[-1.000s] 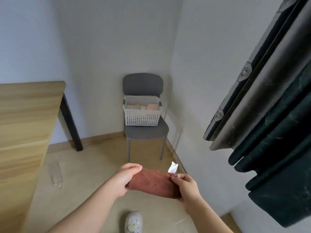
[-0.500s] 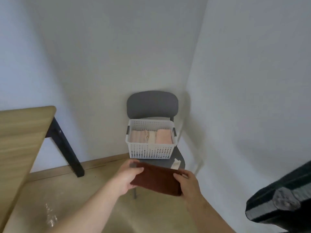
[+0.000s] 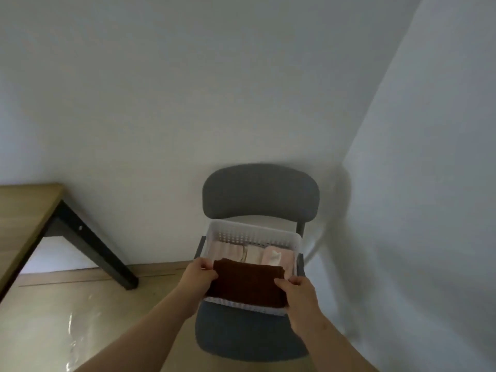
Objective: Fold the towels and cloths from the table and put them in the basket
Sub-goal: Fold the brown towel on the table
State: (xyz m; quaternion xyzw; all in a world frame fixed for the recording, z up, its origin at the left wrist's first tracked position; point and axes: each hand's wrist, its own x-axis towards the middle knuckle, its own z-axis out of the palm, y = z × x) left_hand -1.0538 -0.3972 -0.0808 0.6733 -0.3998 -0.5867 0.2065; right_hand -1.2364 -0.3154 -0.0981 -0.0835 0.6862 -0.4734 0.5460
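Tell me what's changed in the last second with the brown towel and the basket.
The person stepped up to the grey chair, carrying the folded brown towel forward until it is over the near side of the white basket. The dark curtain has left the view. Unchanged: left hand and right hand still grip the towel's ends; the basket stays on the chair, pale folded cloths inside.

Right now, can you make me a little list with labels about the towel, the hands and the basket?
basket: white, with holes, stands on the grey chair
inside it: folded pale cloths towards the back
held thing: folded brown towel, over the basket's front part
left hand: grips the towel's left edge
right hand: grips the towel's right edge
table: wooden, off to the left
step: towel not yet let go
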